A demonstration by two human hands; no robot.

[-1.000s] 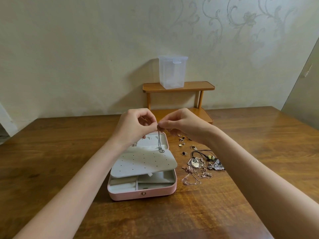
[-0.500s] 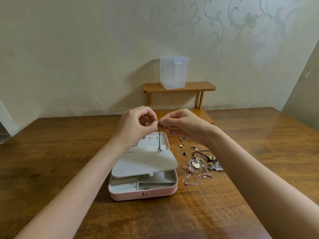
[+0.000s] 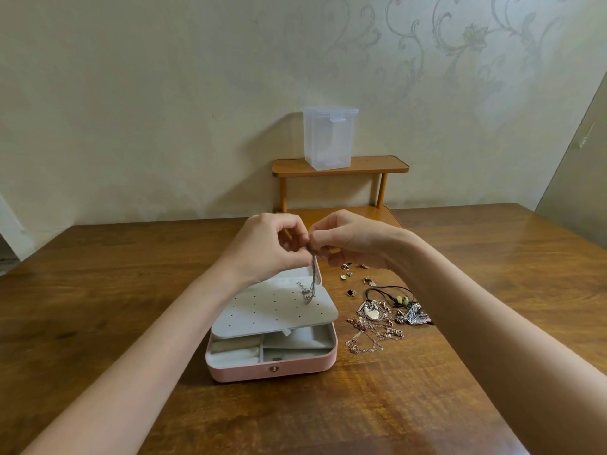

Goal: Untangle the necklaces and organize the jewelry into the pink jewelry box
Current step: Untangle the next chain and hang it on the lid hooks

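- Wallpaper with pale scrollwork rises behind the brown wooden table I work at; against the wall a small wooden shelf carries a clear plastic container.
- Nearer me sits the pink jewelry box, open, its grey perforated earring panel lying aslant over the lower compartments, which look bare from here.
- Just right of the box lies the tangled pile of necklaces: rose-gold chains, a heart pendant, a black cord with beads, a silvery filigree piece. Small earrings are scattered beyond it.
- Above the box's far edge, my left hand and right hand meet fingertip to fingertip, each pinching the top of a silver chain necklace.
- That chain hangs doubled, thin and limp, its knotted low end touching or nearly touching the panel; I cannot tell which.
- I judge the step to be picking this chain free. I would keep the pinches light, roll the links apart rather than pull, and let the weight hang so loops fall open.
- Tugging would likely tighten the snarl.
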